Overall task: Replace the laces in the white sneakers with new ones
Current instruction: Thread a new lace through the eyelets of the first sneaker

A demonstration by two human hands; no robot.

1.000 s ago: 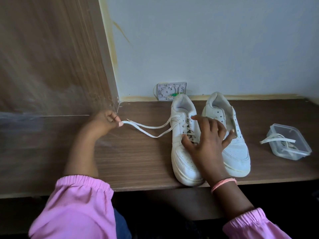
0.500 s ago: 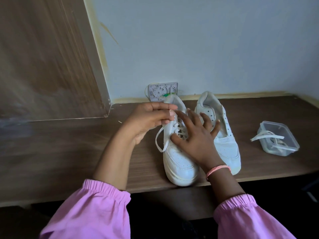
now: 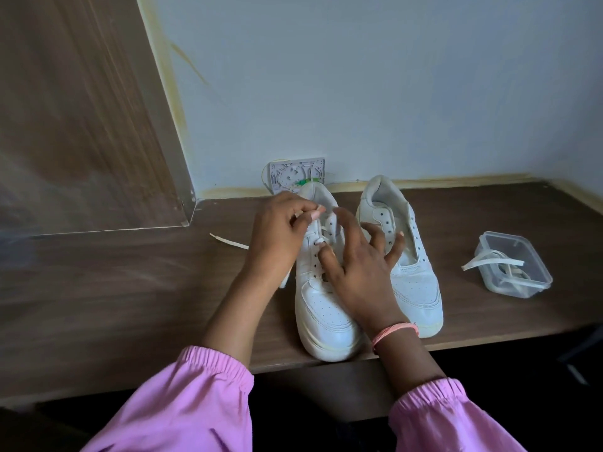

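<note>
Worktop [image 3: 130, 305]: dark wood grain, running left to right under a pale wall [image 3: 391, 76]. A tall wooden panel [image 3: 71, 109] stands on its left end, with a clear edge strip at the corner.

Two white sneakers side by side near the worktop's front edge. Long axes run front to back: toes toward the person, heels toward the wall. Left sneaker [image 3: 321, 318]: toe just over the front edge, partly laced. Right sneaker [image 3: 412, 282]: eyelets bare, tongue exposed. The two sit just beside each other; touching or not is hidden by the right hand.

Pink sleeves [image 3: 195, 402] at bottom of view, forearms reaching up over the front edge.

Left hand [image 3: 277, 236]: over the outer side of the left sneaker, fingers curled, thumb and fingertips pinching the lace [image 3: 318, 208] near the top eyelets. A loose end of lace trails on the worktop to the left of this hand.

Right hand [image 3: 362, 272]: lying across the left sneaker's lacing and reaching onto the right one, fingers spread and straight, gripping nothing. It covers most of the lower eyelets. A pink band [image 3: 394, 331] circles the wrist.

Clear plastic container [image 3: 515, 265], well to the right of the sneakers, with pale laces [image 3: 489, 262] inside, one end hanging over its left rim.

Small white plate [image 3: 297, 174] against the wall behind the left sneaker's heel; detail too fine to read.
</note>
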